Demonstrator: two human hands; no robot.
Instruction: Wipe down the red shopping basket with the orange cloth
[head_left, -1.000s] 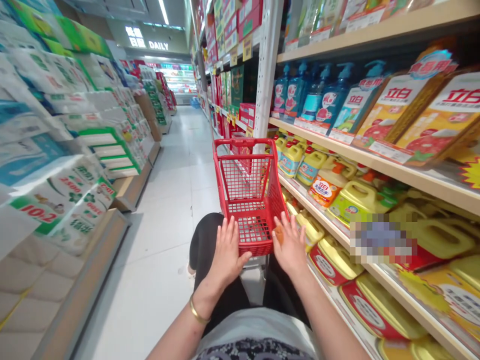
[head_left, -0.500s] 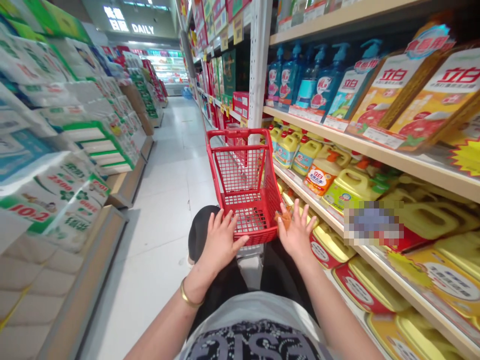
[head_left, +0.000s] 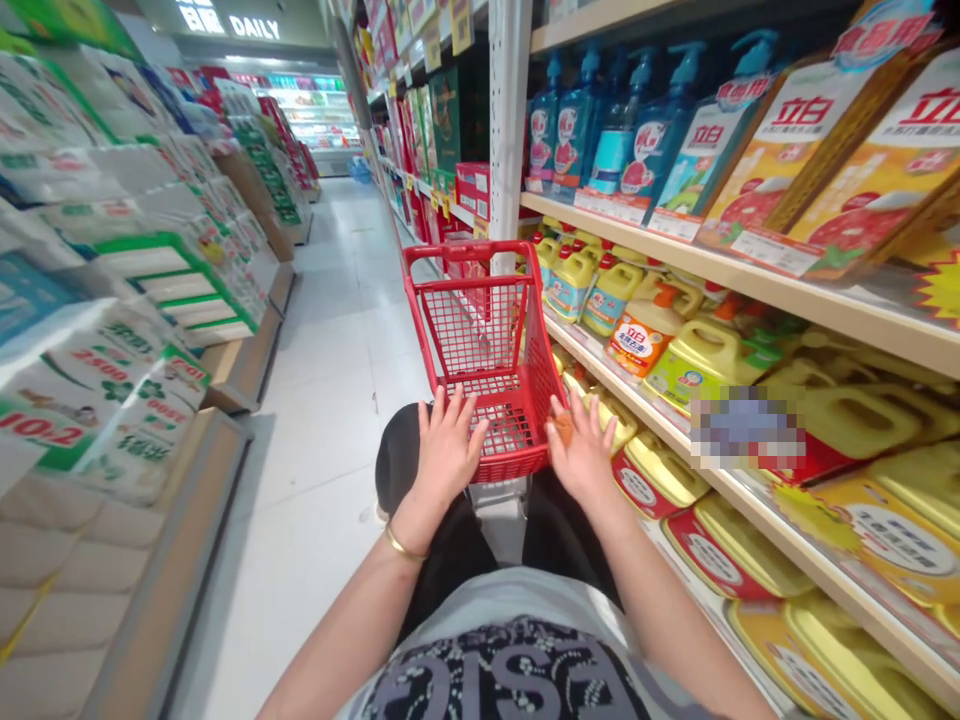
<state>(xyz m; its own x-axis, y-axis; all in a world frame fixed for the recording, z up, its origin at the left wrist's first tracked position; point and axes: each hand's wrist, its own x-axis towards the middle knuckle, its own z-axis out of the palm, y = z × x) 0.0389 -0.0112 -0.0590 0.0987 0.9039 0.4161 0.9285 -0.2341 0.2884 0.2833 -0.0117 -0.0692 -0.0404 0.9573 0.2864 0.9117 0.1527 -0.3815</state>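
Observation:
A red shopping cart point(head_left: 480, 455) with a mesh basket stands right in front of my knees. My left hand point(head_left: 448, 440) is open, palm down with fingers spread, over my left knee at the basket's near left side. Open too, my right hand point(head_left: 583, 450) is held beside the basket's near right corner, fingers apart. A small orange-brown patch point(head_left: 562, 427) shows between its thumb and index finger; I cannot tell what it is. Neither hand grips anything. Whether the fingers touch the cart or only hover in front of it is unclear.
On the right, a shelf point(head_left: 750, 265) carries blue pump bottles point(head_left: 577, 135) and large yellow jugs point(head_left: 697, 365). Stacked tissue packs point(head_left: 97, 400) line the left side on a low platform point(head_left: 202, 540). Between them a pale tiled aisle point(head_left: 337, 330) runs forward to lit shelves.
The view has shifted slightly, and the cart appears a little higher and further left. My left hand's fingers point more forward now; both hands stay open.

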